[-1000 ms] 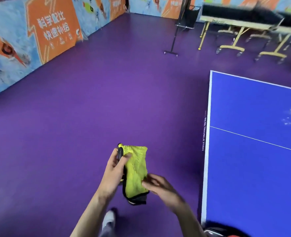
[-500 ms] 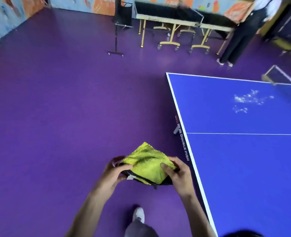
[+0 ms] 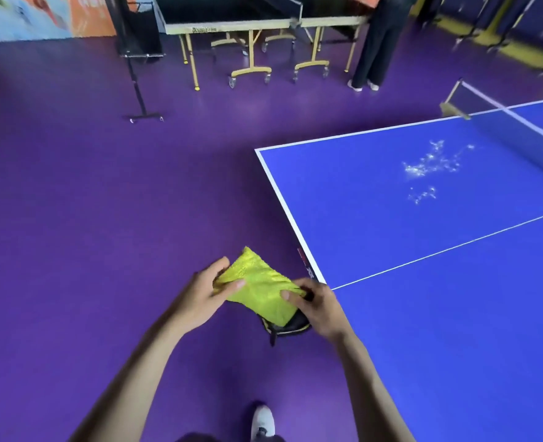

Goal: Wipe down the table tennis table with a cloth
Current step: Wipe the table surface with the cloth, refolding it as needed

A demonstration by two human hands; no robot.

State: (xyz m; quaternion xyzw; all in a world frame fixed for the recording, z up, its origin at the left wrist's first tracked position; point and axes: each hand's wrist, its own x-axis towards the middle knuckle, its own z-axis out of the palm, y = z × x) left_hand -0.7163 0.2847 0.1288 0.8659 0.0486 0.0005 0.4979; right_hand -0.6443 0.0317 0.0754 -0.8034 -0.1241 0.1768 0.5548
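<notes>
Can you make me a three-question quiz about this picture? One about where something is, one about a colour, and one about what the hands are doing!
1. Where is the wet patch?
A. on the blue table near the net
B. on the floor
C. on the cloth

2. What colour is the cloth?
A. red
B. white
C. yellow

3. What are the hands doing?
A. both hold the cloth
B. both are empty
C. one wipes the table

Answers: 1 A, droplets glisten on the tabletop. 2 C, bright yellow fabric. 3 A, left hand and right hand grip it beside the table.
</notes>
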